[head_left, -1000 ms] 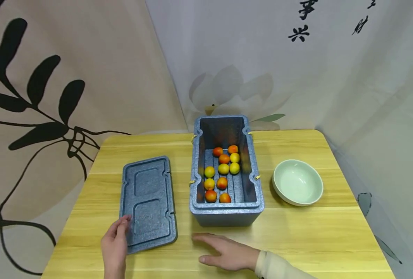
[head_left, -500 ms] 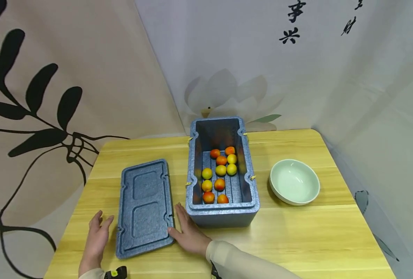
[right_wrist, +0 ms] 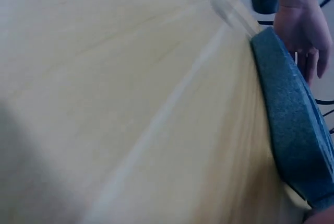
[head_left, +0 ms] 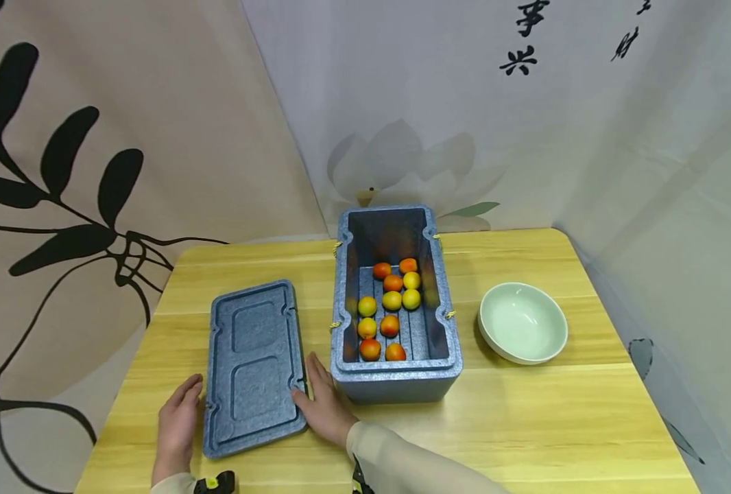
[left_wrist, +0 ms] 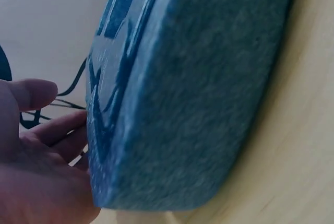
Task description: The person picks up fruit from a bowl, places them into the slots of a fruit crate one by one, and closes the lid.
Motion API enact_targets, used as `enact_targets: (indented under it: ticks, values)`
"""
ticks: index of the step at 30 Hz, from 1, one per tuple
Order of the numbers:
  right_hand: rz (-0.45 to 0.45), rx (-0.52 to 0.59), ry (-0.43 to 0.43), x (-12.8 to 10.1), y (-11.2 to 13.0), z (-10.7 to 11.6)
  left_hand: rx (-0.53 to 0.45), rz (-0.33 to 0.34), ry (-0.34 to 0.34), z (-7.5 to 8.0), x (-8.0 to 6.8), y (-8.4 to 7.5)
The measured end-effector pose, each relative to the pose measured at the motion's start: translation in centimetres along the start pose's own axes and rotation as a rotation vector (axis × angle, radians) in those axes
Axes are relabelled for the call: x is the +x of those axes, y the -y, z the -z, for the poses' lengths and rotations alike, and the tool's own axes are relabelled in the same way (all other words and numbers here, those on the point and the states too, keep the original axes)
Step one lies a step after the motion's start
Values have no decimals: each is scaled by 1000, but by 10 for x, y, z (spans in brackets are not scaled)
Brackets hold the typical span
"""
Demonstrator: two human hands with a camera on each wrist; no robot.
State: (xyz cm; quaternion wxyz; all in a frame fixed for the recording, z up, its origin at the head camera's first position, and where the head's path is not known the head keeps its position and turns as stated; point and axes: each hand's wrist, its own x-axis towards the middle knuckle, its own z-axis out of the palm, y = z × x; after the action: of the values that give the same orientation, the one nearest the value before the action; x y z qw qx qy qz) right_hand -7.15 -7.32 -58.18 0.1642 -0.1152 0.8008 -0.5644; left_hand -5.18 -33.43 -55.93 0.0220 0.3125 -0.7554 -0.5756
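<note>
A speckled blue-grey foam lid [head_left: 254, 370] lies flat on the table, left of a matching open foam box [head_left: 396, 385]. My left hand [head_left: 177, 429] is at the lid's lower left edge, fingers extended. In the left wrist view, fingertips of that left hand [left_wrist: 39, 166] pass behind the lid's thick side [left_wrist: 193, 93], so contact is unclear. Along the opposite edge, my right hand [head_left: 327, 409] lies between lid and box, its fingers straight and its thumb at the lid's rim. Only a sliver of the right hand [right_wrist: 321, 216] shows in the right wrist view.
Several small red, orange and yellow fruits [head_left: 390, 326] lie on the box floor. A pale green bowl [head_left: 522, 322] stands to the right of the box on the wooden table [head_left: 526, 425]. Printed cloth [head_left: 217, 123] hangs behind the table.
The right hand has moved left from in front of the box to the lid's right edge. My left hand has come off the lid's rim, then drawn slightly back towards it.
</note>
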Motion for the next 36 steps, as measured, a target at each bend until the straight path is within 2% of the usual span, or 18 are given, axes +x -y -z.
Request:
enact_targets:
  ticks: [6,10,14,17,22,26,34,36]
  values:
    - [-92,41,-64,9,6,-4,54,8,0,-7,-3,-3]
    - [-107,85,-117,14,8,-8,75,-2,-12,-11,-2,-4]
    - [-66,149,-206,19,6,-11,26,3,6,-14,-1,-1]
    - [-15,197,-241,18,5,-12,21,8,17,-13,-2,2]
    - [7,203,-224,9,10,-9,21,-16,105,2,-3,10]
    - [10,179,-240,-1,19,-6,-34,-34,205,16,-8,13]
    - [45,248,-236,-12,43,1,-254,-49,307,42,-25,6]
    - [44,280,-227,-13,47,3,-281,-41,308,46,-28,1]
